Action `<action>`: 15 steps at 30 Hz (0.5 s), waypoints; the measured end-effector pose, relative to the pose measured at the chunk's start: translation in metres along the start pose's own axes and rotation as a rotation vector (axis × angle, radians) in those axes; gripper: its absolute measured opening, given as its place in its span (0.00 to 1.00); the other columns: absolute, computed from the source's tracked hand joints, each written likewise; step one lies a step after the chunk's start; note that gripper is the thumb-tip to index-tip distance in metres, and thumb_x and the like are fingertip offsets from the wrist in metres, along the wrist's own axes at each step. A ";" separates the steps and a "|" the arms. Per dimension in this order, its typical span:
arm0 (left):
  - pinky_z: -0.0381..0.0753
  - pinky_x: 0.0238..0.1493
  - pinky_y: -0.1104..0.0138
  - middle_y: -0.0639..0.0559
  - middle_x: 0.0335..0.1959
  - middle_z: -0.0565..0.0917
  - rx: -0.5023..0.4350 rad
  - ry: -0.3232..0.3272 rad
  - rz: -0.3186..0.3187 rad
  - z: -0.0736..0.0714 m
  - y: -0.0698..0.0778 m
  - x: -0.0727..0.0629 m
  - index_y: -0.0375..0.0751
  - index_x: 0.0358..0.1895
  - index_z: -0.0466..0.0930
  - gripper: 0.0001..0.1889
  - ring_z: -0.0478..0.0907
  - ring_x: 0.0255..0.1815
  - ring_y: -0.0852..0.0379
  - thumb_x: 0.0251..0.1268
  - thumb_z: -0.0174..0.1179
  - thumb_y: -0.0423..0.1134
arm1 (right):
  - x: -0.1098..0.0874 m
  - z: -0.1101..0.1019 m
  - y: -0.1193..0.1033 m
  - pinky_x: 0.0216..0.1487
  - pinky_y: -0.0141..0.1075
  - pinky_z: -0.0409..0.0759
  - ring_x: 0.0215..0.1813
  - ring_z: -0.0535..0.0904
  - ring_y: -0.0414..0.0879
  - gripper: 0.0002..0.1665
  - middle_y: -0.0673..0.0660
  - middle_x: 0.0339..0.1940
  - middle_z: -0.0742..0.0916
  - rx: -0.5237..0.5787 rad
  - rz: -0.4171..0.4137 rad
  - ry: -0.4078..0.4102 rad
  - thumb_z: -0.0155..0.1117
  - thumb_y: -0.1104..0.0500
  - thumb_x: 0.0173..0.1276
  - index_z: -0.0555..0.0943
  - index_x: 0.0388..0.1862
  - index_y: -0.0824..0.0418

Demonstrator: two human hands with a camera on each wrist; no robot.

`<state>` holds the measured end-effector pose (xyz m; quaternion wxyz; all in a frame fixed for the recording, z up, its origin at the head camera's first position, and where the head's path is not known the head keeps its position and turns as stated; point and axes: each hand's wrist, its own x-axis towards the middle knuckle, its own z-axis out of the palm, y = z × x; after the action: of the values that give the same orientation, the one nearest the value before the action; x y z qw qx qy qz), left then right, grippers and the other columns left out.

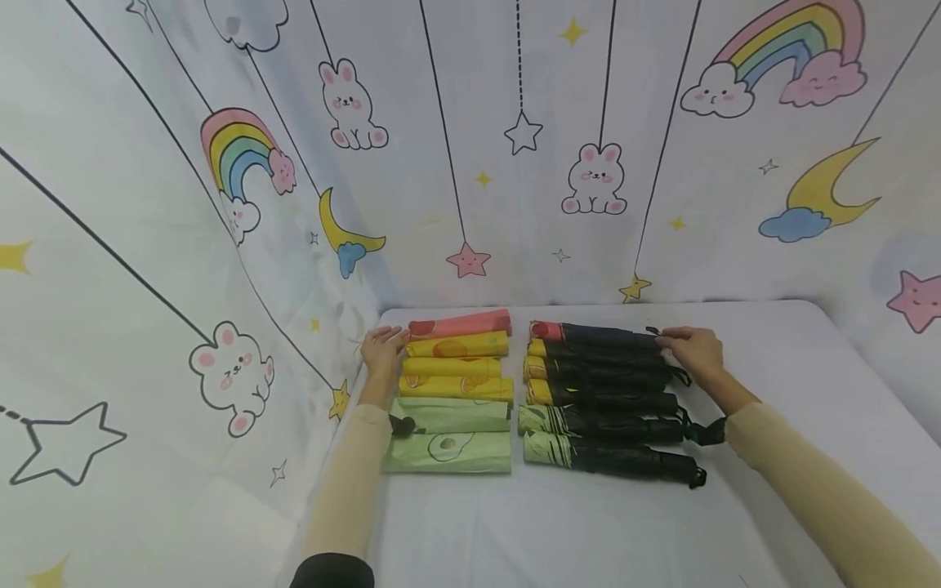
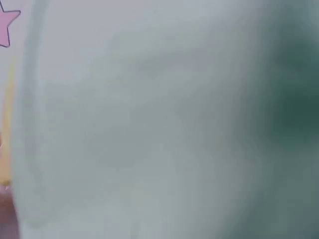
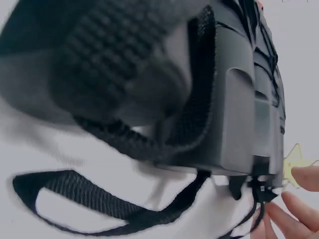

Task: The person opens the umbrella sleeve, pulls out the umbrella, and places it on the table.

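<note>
In the head view, several fruit-printed sleeves lie in a left column: a red one (image 1: 459, 324) farthest, then yellow ones (image 1: 452, 367), then pale green ones (image 1: 448, 453) nearest. Beside them runs a column of folded umbrellas (image 1: 610, 377) with dark bodies, coloured ends and wrist straps. My left hand (image 1: 381, 351) touches the left ends of the red and farthest yellow sleeves, fingers extended. At the handle end of the farthest umbrella (image 1: 606, 335) is my right hand (image 1: 694, 349), fingertips by its strap. The right wrist view shows fingers (image 3: 294, 216) and thumb spread apart behind the handles (image 3: 237, 124).
A white cloth covers the table (image 1: 588, 523). Cartoon-printed curtains (image 1: 485, 180) stand at the back and left. A black strap loop (image 3: 99, 199) hangs off the nearest umbrellas. Blurred pale green material (image 2: 129, 129) fills most of the left wrist view.
</note>
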<state>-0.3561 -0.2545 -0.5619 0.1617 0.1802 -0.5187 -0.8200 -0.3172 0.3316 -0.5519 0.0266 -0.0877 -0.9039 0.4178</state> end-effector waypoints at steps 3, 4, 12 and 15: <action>0.85 0.61 0.57 0.25 0.61 0.79 0.138 -0.052 0.075 -0.001 0.005 -0.002 0.20 0.64 0.67 0.24 0.81 0.61 0.31 0.67 0.63 0.18 | -0.001 -0.003 -0.004 0.54 0.61 0.81 0.62 0.79 0.70 0.32 0.73 0.62 0.84 -0.089 -0.085 0.049 0.60 0.44 0.79 0.81 0.65 0.69; 0.84 0.62 0.56 0.25 0.60 0.80 0.184 -0.071 0.098 0.000 0.008 -0.004 0.20 0.63 0.68 0.23 0.80 0.62 0.30 0.68 0.63 0.19 | -0.002 -0.004 -0.006 0.56 0.63 0.79 0.62 0.79 0.71 0.32 0.73 0.61 0.84 -0.109 -0.114 0.063 0.59 0.44 0.79 0.81 0.65 0.69; 0.84 0.54 0.63 0.34 0.57 0.85 0.533 -0.191 0.262 0.015 0.033 -0.021 0.28 0.56 0.79 0.15 0.82 0.57 0.41 0.72 0.65 0.31 | -0.017 -0.019 -0.040 0.39 0.59 0.81 0.48 0.83 0.73 0.28 0.76 0.58 0.84 -0.194 -0.306 0.113 0.62 0.48 0.79 0.82 0.63 0.68; 0.84 0.57 0.59 0.36 0.58 0.84 0.600 -0.262 0.299 0.020 0.039 -0.030 0.31 0.57 0.80 0.15 0.82 0.60 0.42 0.73 0.66 0.33 | -0.025 -0.022 -0.053 0.37 0.56 0.77 0.43 0.81 0.68 0.29 0.77 0.59 0.84 -0.209 -0.327 0.111 0.61 0.46 0.79 0.82 0.65 0.68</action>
<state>-0.3357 -0.2405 -0.5144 0.1521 0.0352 -0.7734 -0.6144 -0.2967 0.3097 -0.4971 0.1349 0.0352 -0.9416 0.3064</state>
